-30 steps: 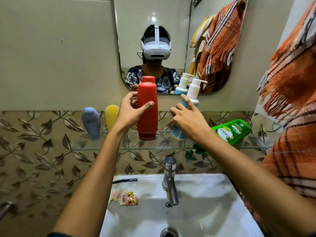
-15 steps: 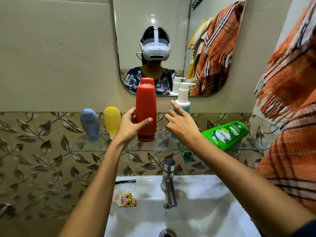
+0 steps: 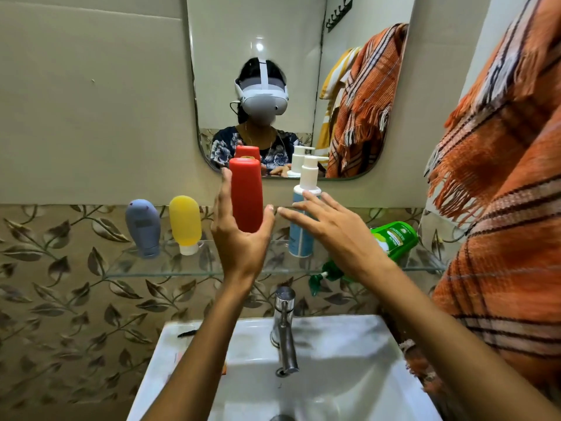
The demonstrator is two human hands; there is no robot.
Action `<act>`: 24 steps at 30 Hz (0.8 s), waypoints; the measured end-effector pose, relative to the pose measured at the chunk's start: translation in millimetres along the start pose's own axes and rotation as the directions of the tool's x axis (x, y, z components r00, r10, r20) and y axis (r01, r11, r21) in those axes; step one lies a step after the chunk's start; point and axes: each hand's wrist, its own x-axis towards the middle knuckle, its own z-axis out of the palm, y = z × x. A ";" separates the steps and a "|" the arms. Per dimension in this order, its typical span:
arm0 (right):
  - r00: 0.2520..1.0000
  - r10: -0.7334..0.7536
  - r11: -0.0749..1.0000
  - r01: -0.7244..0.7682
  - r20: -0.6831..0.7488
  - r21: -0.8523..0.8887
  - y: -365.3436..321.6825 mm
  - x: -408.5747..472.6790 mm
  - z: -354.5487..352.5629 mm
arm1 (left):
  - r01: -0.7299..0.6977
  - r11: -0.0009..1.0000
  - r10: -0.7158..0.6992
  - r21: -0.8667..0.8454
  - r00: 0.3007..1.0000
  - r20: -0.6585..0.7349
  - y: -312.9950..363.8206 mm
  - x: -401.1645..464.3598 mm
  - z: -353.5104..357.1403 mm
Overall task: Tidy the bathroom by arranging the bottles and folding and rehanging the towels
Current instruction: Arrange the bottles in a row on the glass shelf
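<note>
The left hand (image 3: 239, 238) hides the red bottle's (image 3: 246, 192) base; the right hand (image 3: 337, 232) covers part of the blue pump bottle (image 3: 300, 238) and the tipped green bottle (image 3: 394, 238) at 3 o'clock. Both hands are spread, gripping nothing. Red bottle stands upright on the glass shelf (image 3: 170, 262).

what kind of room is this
A home bathroom, most likely. A white ceramic washbasin with a chrome tap sits below a rounded wall mirror, a glass shelf holds toiletry bottles, and an orange striped fringed towel hangs on the right.
</note>
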 end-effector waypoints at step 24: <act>0.803 0.460 0.851 -0.521 0.380 0.071 43.2 -83.0 50.3 | -0.153 0.981 -0.045 0.116 0.407 0.912 -13.3 -22.9 71.3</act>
